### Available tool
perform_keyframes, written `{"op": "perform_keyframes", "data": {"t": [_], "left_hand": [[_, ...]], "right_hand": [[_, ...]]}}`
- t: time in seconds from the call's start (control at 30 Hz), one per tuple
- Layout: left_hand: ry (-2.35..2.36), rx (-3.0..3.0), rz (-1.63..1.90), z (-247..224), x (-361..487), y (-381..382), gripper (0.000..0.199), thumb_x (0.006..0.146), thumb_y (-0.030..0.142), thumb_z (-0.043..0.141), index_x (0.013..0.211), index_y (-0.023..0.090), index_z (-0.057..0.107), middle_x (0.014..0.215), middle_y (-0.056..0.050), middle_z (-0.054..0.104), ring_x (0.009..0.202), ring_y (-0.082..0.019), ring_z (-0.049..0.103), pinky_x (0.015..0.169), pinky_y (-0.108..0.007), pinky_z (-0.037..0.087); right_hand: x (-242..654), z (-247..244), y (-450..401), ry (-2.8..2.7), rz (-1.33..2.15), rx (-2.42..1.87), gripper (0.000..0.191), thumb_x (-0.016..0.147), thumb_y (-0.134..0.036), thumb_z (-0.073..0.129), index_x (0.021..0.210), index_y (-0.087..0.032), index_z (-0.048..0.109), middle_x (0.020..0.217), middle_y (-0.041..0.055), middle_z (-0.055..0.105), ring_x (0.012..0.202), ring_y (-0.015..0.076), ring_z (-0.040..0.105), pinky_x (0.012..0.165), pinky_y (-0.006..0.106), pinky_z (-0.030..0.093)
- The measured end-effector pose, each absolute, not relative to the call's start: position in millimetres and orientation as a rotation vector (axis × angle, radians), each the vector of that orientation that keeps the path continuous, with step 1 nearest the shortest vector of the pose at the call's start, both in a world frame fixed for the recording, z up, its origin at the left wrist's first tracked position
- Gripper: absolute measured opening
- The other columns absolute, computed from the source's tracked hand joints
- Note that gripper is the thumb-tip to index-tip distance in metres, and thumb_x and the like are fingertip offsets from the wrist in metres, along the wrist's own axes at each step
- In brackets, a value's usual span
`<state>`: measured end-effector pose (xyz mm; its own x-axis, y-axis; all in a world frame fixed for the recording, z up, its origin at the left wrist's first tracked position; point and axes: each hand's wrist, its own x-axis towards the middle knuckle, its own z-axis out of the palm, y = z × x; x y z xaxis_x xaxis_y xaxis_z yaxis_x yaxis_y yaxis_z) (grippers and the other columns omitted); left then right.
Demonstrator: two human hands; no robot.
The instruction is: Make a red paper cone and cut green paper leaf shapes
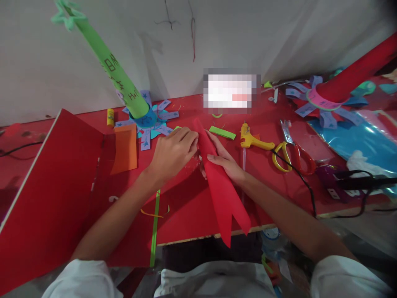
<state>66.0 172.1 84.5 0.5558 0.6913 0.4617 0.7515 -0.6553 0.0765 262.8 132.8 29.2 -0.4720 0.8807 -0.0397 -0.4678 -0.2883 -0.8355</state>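
A long strip of folded red paper (218, 180) slants across the middle of the table, its lower end cut into a V notch. My right hand (228, 161) grips it from the right side, thumb lying on top and fingers behind. At its upper left edge, my left hand (175, 149) is closed with the fingertips pinched against the paper. What lies under those fingertips is hidden. Just beyond my right hand is a light green paper strip (222, 132). To the right rests a yellow hot glue gun (256, 140) with a glue stick hanging from it.
Scissors (290, 155) with yellow and red handles lie right of the glue gun. A green paper tower (114, 74) stands at back left, a red one (356, 78) at right. An orange paper piece (124, 149), a glue stick tube (110, 117) and an upright red board (52, 190) are left.
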Motion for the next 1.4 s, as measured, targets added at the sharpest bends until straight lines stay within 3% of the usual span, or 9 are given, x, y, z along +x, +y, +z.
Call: {"op": "perform_keyframes", "data": {"t": [0.33, 0.57, 0.73, 0.87, 0.93, 1.07, 1.2, 1.3, 1.4], "left_hand": [[-1.275, -2.627, -0.717, 86, 65, 174, 0.019, 0.101, 0.014, 0.049, 0.094, 0.018, 0.066, 0.089, -0.007, 0.072, 0.079, -0.018, 0.064, 0.059, -0.033, 0.034], [-1.423, -2.592, -0.771, 92, 61, 177, 0.011, 0.090, 0.011, 0.053, 0.091, 0.020, 0.060, 0.091, -0.006, 0.070, 0.081, -0.020, 0.063, 0.066, -0.033, 0.040], [-1.503, -2.584, -0.787, 93, 60, 176, 0.009, 0.084, 0.012, 0.053, 0.086, 0.021, 0.055, 0.084, -0.006, 0.065, 0.075, -0.021, 0.060, 0.065, -0.035, 0.037], [-1.564, -2.613, -0.824, 84, 58, 181, 0.016, 0.093, 0.019, 0.052, 0.077, 0.022, 0.055, 0.073, -0.004, 0.062, 0.066, -0.020, 0.056, 0.065, -0.036, 0.040], [-1.589, -2.676, -0.903, 80, 57, 187, 0.019, 0.099, 0.023, 0.051, 0.083, 0.021, 0.061, 0.080, -0.006, 0.068, 0.073, -0.020, 0.061, 0.071, -0.036, 0.045], [-1.633, -2.995, -1.197, 76, 56, 198, 0.026, 0.106, 0.034, 0.049, 0.117, 0.021, 0.069, 0.116, -0.010, 0.076, 0.101, -0.022, 0.070, 0.089, -0.036, 0.052], [-1.726, -3.390, -1.422, 77, 62, 197, 0.046, 0.107, 0.058, 0.049, 0.104, 0.018, 0.072, 0.097, -0.009, 0.076, 0.092, -0.022, 0.071, 0.087, -0.036, 0.055], [-1.771, -3.620, -1.613, 79, 67, 190, 0.045, 0.102, 0.061, 0.061, 0.107, 0.019, 0.074, 0.086, -0.007, 0.073, 0.083, -0.022, 0.071, 0.083, -0.036, 0.057], [-1.833, -3.722, -1.746, 81, 68, 185, 0.044, 0.098, 0.058, 0.069, 0.121, 0.020, 0.072, 0.090, -0.007, 0.074, 0.077, -0.020, 0.071, 0.078, -0.037, 0.058]], "right_hand": [[263, 26, 136, -1.008, 1.858, -0.624, 0.086, 0.093, -0.035, 0.074, 0.164, -0.040, 0.026, 0.118, 0.0039, 0.072, 0.062, 0.0143, 0.071, 0.053, 0.030, 0.057], [263, 31, 134, -1.002, 1.888, -0.604, 0.085, 0.093, -0.035, 0.074, 0.163, -0.038, 0.026, 0.119, 0.0056, 0.072, 0.062, 0.0147, 0.070, 0.053, 0.030, 0.056], [265, 28, 135, -0.986, 1.903, -0.601, 0.085, 0.094, -0.034, 0.073, 0.164, -0.039, 0.025, 0.116, 0.0043, 0.073, 0.061, 0.0150, 0.071, 0.054, 0.031, 0.057], [266, 28, 138, -0.981, 1.907, -0.544, 0.081, 0.092, -0.036, 0.072, 0.161, -0.036, 0.028, 0.114, 0.0043, 0.073, 0.060, 0.0150, 0.070, 0.053, 0.031, 0.057], [266, 29, 139, -0.987, 1.900, -0.526, 0.077, 0.092, -0.039, 0.073, 0.156, -0.033, 0.031, 0.112, 0.0042, 0.074, 0.059, 0.0146, 0.069, 0.053, 0.031, 0.058], [265, 33, 139, -1.004, 1.888, -0.515, 0.063, 0.092, -0.046, 0.074, 0.143, -0.029, 0.040, 0.106, 0.0038, 0.075, 0.058, 0.0140, 0.069, 0.053, 0.030, 0.057], [264, 33, 138, -1.007, 1.887, -0.510, 0.052, 0.097, -0.053, 0.069, 0.134, -0.027, 0.044, 0.100, 0.0024, 0.075, 0.057, 0.0143, 0.069, 0.051, 0.029, 0.057], [264, 32, 137, -1.006, 1.906, -0.501, 0.048, 0.100, -0.056, 0.064, 0.133, -0.028, 0.044, 0.095, 0.0008, 0.075, 0.056, 0.0148, 0.070, 0.051, 0.029, 0.057], [264, 34, 136, -1.015, 1.914, -0.505, 0.049, 0.100, -0.059, 0.064, 0.133, -0.028, 0.044, 0.093, -0.0001, 0.075, 0.056, 0.0150, 0.069, 0.051, 0.029, 0.058]]}}
